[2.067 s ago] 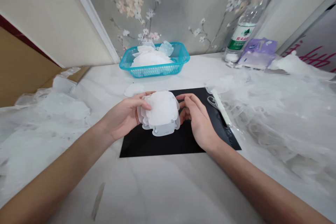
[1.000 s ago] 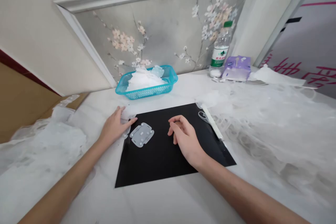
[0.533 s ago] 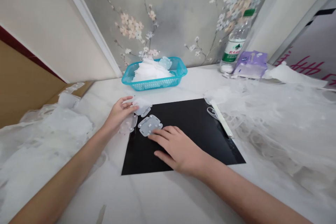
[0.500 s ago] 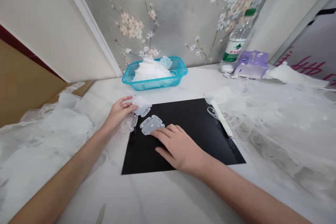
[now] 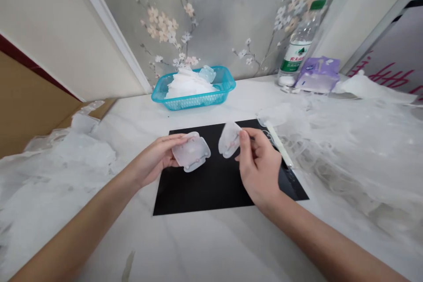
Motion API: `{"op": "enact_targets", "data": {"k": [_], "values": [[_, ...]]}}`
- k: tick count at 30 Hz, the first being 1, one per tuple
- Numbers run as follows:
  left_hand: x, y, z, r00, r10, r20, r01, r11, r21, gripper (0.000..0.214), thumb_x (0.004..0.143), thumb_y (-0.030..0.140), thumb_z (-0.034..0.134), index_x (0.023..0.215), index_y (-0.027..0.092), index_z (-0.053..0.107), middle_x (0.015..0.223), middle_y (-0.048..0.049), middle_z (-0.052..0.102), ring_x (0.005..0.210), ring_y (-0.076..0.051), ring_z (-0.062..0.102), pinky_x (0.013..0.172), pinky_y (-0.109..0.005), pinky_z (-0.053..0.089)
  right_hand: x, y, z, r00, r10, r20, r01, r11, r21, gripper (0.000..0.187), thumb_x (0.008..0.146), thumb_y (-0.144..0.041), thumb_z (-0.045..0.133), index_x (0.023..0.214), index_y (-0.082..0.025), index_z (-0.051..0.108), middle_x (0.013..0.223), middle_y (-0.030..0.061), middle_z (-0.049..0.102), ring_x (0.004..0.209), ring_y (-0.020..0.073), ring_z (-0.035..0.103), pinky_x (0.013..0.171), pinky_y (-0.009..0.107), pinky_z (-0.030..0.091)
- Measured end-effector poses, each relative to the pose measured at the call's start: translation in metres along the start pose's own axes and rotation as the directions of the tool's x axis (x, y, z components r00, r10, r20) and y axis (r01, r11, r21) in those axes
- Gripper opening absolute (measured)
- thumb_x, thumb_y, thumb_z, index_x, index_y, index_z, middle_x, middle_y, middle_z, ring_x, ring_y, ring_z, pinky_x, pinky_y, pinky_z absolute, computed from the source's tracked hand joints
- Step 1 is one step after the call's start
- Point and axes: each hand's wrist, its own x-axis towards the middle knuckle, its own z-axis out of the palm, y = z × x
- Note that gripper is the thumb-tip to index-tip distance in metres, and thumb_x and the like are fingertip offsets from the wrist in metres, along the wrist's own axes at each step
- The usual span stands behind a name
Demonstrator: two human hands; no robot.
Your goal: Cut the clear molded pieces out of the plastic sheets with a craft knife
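Observation:
Above the left part of a black mat (image 5: 205, 194), my left hand (image 5: 155, 156) is closed on a translucent frosted plastic piece (image 5: 191, 152) with a notched, rounded outline. The thumb lies on top and the fingers go underneath; whether more than one piece is stacked there I cannot tell. My right hand (image 5: 259, 161) pinches a similar translucent plastic piece (image 5: 229, 140) between thumb and fingers, tilted up over the middle of the mat. A gap separates the two pieces. Near the mat's right edge lies a pale strip-shaped tool (image 5: 279, 145), partly behind my right hand.
A blue plastic basket (image 5: 194, 105) with white sheets and a clear piece stands by the wall. A water bottle (image 5: 295, 48) and a purple packet (image 5: 319, 75) stand at back right. Heaps of translucent plastic (image 5: 357, 141) lie at right, and another translucent heap (image 5: 62, 163) at left.
The plastic pieces at the mat's left side have been picked up. My left hand has moved right over the mat; my right hand has lifted a piece and shifted right and away.

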Motion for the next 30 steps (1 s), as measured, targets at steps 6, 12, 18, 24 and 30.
{"op": "enact_targets", "data": {"k": [6,12,18,24,30], "values": [[-0.015,0.001,0.012,0.984,-0.010,0.177,0.028,0.994,-0.103,0.030,0.086,0.041,0.048,0.094,0.020,0.067,0.090,-0.0048,0.066,0.079,-0.016,0.058,0.068,-0.026,0.050,-0.007,-0.007,0.002,0.708,-0.614,0.347,0.666,0.745,-0.040,0.018,0.090,-0.019,0.045,0.096,-0.017,0.062,0.104,0.0049,0.068,0.061,0.0091,0.062,0.051,0.020,0.043],[-0.019,0.004,0.011,0.980,0.074,0.187,-0.082,0.996,0.035,0.026,0.082,0.039,0.054,0.089,0.019,0.069,0.082,-0.0051,0.064,0.074,-0.017,0.057,0.064,-0.026,0.049,-0.009,-0.008,0.003,0.936,-0.194,0.294,0.158,0.977,0.144,0.015,0.087,-0.025,0.049,0.096,-0.021,0.060,0.109,0.0061,0.064,0.069,0.0102,0.061,0.054,0.021,0.045],[-0.019,0.005,0.012,0.979,0.053,0.196,-0.052,0.999,-0.013,0.029,0.084,0.037,0.049,0.093,0.018,0.069,0.088,-0.0076,0.066,0.078,-0.019,0.059,0.065,-0.028,0.052,0.000,-0.007,0.007,0.736,0.249,0.629,-0.557,0.751,0.355,0.033,0.080,-0.044,0.055,0.103,-0.020,0.058,0.095,0.0031,0.061,0.041,0.0029,0.040,0.037,0.022,0.034],[-0.015,0.003,0.012,0.980,0.000,0.198,0.035,0.985,-0.171,0.025,0.084,0.034,0.049,0.081,0.017,0.067,0.080,-0.0052,0.066,0.071,-0.017,0.061,0.065,-0.028,0.052,-0.003,-0.007,0.004,0.923,0.211,0.322,-0.305,0.911,0.278,0.019,0.082,-0.037,0.056,0.087,-0.020,0.063,0.057,-0.0039,0.046,0.044,0.0060,0.034,0.042,0.022,0.030],[-0.011,0.005,0.012,0.984,-0.053,0.169,0.087,0.976,-0.200,0.038,0.088,0.042,0.040,0.087,0.015,0.068,0.087,-0.0075,0.068,0.079,-0.019,0.063,0.074,-0.030,0.051,-0.001,-0.011,-0.004,0.979,-0.122,0.164,0.107,0.989,0.101,0.016,0.087,-0.029,0.050,0.095,-0.022,0.063,0.083,0.0017,0.064,0.052,0.0077,0.048,0.048,0.023,0.037]]}}
